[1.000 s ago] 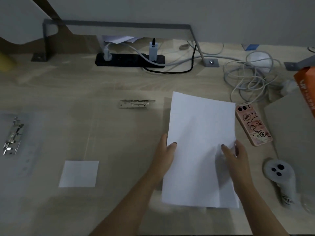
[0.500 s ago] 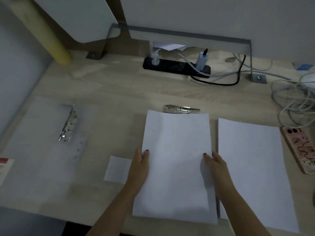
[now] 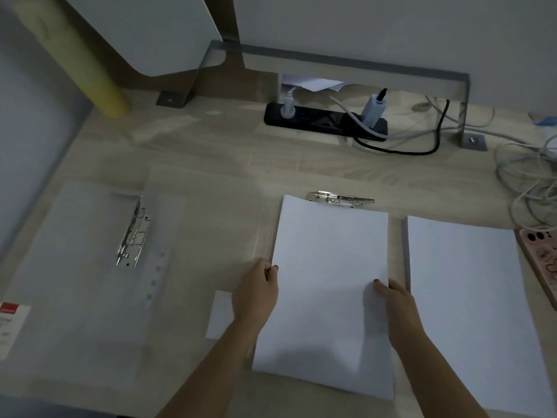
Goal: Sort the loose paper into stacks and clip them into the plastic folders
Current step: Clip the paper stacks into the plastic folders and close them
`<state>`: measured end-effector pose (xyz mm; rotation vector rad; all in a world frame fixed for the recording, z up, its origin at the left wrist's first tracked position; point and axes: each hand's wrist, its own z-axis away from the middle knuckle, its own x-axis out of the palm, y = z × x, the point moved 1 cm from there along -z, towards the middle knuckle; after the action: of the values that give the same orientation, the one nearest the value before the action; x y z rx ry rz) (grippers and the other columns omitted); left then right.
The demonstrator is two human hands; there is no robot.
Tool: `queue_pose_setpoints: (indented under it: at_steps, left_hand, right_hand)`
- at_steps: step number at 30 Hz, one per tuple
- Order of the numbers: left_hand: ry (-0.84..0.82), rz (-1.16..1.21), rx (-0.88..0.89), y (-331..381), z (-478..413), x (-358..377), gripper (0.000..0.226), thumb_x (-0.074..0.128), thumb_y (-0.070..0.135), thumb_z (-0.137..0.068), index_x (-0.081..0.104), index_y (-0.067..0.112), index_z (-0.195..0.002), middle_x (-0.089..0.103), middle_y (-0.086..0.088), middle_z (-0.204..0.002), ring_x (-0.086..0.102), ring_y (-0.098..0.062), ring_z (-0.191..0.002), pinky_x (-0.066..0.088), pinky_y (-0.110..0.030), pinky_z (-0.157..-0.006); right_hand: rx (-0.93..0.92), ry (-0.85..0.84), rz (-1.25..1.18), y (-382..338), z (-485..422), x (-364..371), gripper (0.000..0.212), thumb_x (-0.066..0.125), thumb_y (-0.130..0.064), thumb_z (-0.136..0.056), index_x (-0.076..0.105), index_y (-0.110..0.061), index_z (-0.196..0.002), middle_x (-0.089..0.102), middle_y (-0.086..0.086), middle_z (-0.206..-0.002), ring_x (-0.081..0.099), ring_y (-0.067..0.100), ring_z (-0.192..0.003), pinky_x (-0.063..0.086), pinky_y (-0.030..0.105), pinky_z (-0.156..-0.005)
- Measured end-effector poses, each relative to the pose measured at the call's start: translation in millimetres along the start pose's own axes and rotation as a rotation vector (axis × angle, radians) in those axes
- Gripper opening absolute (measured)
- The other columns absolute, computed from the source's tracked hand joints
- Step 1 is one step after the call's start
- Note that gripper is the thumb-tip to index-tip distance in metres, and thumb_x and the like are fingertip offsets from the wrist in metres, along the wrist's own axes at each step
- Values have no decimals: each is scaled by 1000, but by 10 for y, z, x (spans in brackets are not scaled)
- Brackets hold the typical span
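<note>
Wooden desk [image 3: 211, 164] carries everything, its pale grain running under a clear plastic folder [image 3: 90, 267] that lies open at the left with a metal ring clip [image 3: 132, 233] on its spine and a red-and-white label [image 3: 10, 321] at its near corner. Right of it, a second clear folder [image 3: 265, 236] lies open under the paper stack [image 3: 328, 297], whose top edge sits just below that folder's silver clip [image 3: 340, 199]. Another white stack [image 3: 476, 312] lies flat just beside it to the right, apart from it by a thin strip of desk. Left hand [image 3: 256, 294] grips the middle stack's left edge, thumb on top and fingers hidden beneath; right hand [image 3: 398, 306] pinches its right edge the same way, thumb pressed on the sheet. Along the back stands a black power strip [image 3: 325, 120] with plugs and cables, then a tangle of grey cable [image 3: 527, 182] at the right, a pink phone [image 3: 542, 260] at the edge, and a small white slip [image 3: 220, 315] partly behind the left wrist
</note>
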<state>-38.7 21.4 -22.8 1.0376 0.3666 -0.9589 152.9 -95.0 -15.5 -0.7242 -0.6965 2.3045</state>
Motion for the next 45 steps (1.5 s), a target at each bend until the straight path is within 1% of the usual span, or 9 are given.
queue_pose_setpoints:
  at_steps: [2, 4, 7, 13, 20, 27, 32, 39, 45]
  left_hand:
    - [4, -40, 20, 5, -25, -15, 25, 37, 31, -98, 45, 18, -77, 44, 7, -60, 40, -8, -53, 27, -24, -48]
    - [2, -47, 32, 17, -57, -24, 25, 38, 31, -97, 46, 18, -78, 45, 7, -61, 41, -8, -53, 27, -24, -47]
    - [13, -40, 35, 29, -92, -40, 22, 40, 31, -97, 49, 17, -82, 52, 4, -71, 46, -12, -60, 29, -25, -50]
    - [39, -25, 25, 29, -101, -59, 18, 42, 29, -96, 45, 16, -85, 49, 1, -85, 48, -19, -70, 40, -30, -63]
    - [61, -17, 26, 43, -103, -51, 17, 43, 26, -96, 45, 13, -85, 48, -2, -89, 49, -21, -72, 40, -30, -65]
    - [90, -46, 45, 16, -89, -34, 17, 42, 24, -96, 48, 8, -91, 50, -6, -93, 49, -24, -72, 42, -35, -65]
    - [88, -131, 54, 24, -86, -38, 21, 40, 24, -97, 49, 5, -96, 51, -9, -100, 51, -27, -75, 39, -32, -63]
    - [63, -153, 49, 35, -103, -44, 18, 40, 24, -97, 45, 9, -88, 51, -9, -101, 50, -25, -77, 43, -37, -68]
    - [128, -335, 105, 53, -97, -6, 23, 38, 26, -97, 48, 7, -105, 51, -9, -110, 52, -24, -98, 44, -32, -71]
  right_hand:
    - [5, 11, -19, 9, 8, 6, 14, 51, -16, -92, 61, -9, -98, 58, 13, -96, 54, 30, -88, 45, 35, -73]
    - [-4, 23, -50, 33, 15, 17, 18, 51, -19, -93, 61, -11, -105, 59, 11, -103, 55, 30, -96, 47, 41, -83]
    - [-22, 41, -66, 24, 45, 37, 20, 51, -21, -93, 60, -16, -111, 58, 7, -108, 53, 28, -101, 44, 44, -92]
    - [-42, 21, -56, -58, 12, 68, 15, 51, -18, -93, 60, -17, -105, 60, 5, -97, 55, 25, -91, 45, 35, -79]
    - [-91, 25, 20, -79, -25, 91, 13, 49, -16, -94, 60, -9, -95, 55, 3, -79, 50, 17, -72, 40, 28, -64]
    - [-104, 12, 101, -63, -86, 97, 19, 48, -20, -94, 60, -8, -103, 58, 10, -92, 54, 27, -87, 41, 35, -78]
    - [-111, 15, 140, -65, -100, 100, 17, 47, -21, -95, 57, -7, -99, 54, 4, -82, 49, 19, -75, 38, 28, -64]
    - [-111, 46, 149, -86, -94, 109, 15, 47, -19, -95, 56, -7, -95, 49, 2, -74, 45, 15, -67, 34, 26, -57]
    - [-150, 91, 209, -106, -86, 126, 12, 45, -19, -95, 51, -10, -91, 47, 2, -73, 42, 12, -64, 33, 27, -57]
